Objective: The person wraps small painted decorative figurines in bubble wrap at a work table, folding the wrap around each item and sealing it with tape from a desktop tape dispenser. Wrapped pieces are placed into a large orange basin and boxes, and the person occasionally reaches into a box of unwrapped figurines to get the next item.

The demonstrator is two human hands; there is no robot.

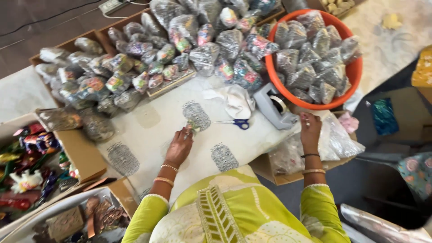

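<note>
Covering most of what lies beyond both hands is a heap of clear cellophane packets [148,58] filled with coloured sweets, spread over brown cardboard trays [67,45]. Just beyond the right hand [310,128] sits an orange plastic tub [355,72], piled with more such packets. Under both hands lies a white cloth with grey printed motifs on the table [153,135]. At the right hand's near side rests a stack of empty clear bags [337,139] in a cardboard box [274,173]. Left of the left hand [181,146], well apart, an open box holds bright wrapped toys [27,166]. A grey tape dispenser [274,108] stands just left of the right hand, whose fingers reach toward it, loosely spread and holding nothing that can be seen. Blue-handled scissors [236,122] lie between the 2 hands. The left hand is pinched shut on 1 small filled packet [193,126], held at its fingertips just above the cloth.
</note>
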